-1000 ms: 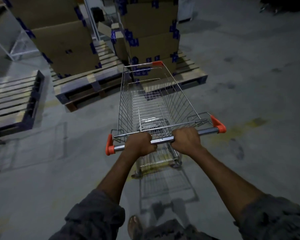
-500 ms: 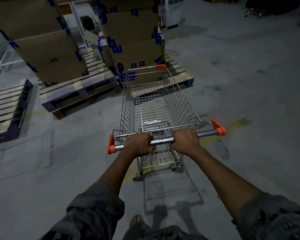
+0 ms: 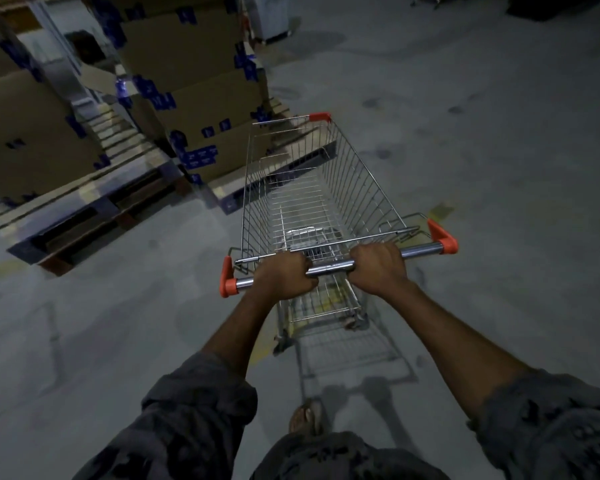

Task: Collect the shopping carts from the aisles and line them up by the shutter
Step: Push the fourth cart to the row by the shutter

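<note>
An empty wire shopping cart [image 3: 354,188] with orange corner caps stands on the grey concrete floor right in front of me. My left hand [image 3: 284,277] grips the chrome handle bar [image 3: 329,269] near its left end. My right hand [image 3: 378,270] grips the same bar a little right of its middle. The cart's nose points away from me and slightly right, close to the corner of a wooden pallet. One sandalled foot shows below the cart.
Wooden pallets [image 3: 94,206] stacked with large cardboard boxes [image 3: 201,98] marked with blue tape stand ahead on the left. Open concrete floor [image 3: 499,133] stretches ahead and to the right. Dark objects sit at the far top right edge.
The cart and I have rolled forward and turned right; the pallets and boxes have slid leftward and closer. Both hands keep the same grip on the handle bar.
</note>
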Motion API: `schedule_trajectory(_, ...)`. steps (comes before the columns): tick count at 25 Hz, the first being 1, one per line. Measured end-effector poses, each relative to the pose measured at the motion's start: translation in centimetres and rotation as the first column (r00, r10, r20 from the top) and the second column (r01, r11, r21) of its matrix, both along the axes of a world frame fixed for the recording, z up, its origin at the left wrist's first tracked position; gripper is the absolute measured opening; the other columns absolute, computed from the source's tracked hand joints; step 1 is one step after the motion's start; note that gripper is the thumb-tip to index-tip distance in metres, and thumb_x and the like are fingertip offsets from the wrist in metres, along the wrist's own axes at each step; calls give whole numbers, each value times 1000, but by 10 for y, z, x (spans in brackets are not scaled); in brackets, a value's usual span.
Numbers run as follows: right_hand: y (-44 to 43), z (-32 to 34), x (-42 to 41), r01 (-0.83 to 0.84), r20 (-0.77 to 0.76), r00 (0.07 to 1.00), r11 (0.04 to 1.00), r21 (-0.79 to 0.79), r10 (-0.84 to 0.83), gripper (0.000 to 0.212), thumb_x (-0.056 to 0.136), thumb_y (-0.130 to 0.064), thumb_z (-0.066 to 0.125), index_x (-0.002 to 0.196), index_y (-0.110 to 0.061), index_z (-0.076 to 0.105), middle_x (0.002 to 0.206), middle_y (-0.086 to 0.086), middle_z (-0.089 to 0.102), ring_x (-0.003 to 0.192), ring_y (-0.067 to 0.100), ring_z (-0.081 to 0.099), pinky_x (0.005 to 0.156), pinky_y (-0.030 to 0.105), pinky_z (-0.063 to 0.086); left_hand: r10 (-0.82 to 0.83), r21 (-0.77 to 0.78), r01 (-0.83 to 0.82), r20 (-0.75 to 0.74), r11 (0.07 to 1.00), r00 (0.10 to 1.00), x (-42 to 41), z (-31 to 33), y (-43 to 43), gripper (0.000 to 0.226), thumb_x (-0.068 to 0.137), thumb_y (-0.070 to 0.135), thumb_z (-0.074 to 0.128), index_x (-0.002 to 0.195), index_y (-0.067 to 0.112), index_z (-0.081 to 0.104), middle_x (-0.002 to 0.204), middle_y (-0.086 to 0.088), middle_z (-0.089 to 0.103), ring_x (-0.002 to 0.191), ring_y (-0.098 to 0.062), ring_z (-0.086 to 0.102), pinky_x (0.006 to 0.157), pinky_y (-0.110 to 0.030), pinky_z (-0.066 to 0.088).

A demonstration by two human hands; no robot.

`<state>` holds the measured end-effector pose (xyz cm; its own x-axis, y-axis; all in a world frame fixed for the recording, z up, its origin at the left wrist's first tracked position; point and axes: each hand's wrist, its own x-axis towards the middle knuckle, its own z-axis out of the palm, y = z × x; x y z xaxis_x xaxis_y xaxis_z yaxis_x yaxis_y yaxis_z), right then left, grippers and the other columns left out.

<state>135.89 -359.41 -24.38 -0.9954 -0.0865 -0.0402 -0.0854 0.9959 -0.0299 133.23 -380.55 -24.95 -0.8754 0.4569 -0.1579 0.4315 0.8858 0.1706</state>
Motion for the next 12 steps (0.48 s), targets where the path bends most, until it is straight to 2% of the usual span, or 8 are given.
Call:
schedule_trajectory(5, 11, 1, -12, 120, 6, 993, 993, -11, -120, 21, 70, -33, 66, 86, -19, 69, 87, 4, 74, 89, 28, 71, 81, 31, 47, -102, 1, 102, 18, 995, 995, -31, 3, 16, 33, 85, 53, 61, 97, 24, 72, 76, 2, 61, 69, -19, 58, 61, -28, 40)
schedule_trajectory(12, 16, 2, -21, 203, -6, 979, 979, 2, -203, 19, 76, -33, 65, 91, -20, 69, 92, 5, 74, 93, 29, 70, 84, 33, 47, -257, 30, 257, -5, 966, 966, -66, 5, 26, 19, 86, 48, 61, 82, 30, 60, 70, 6, 55, 68, -18, 58, 62, -29, 46)
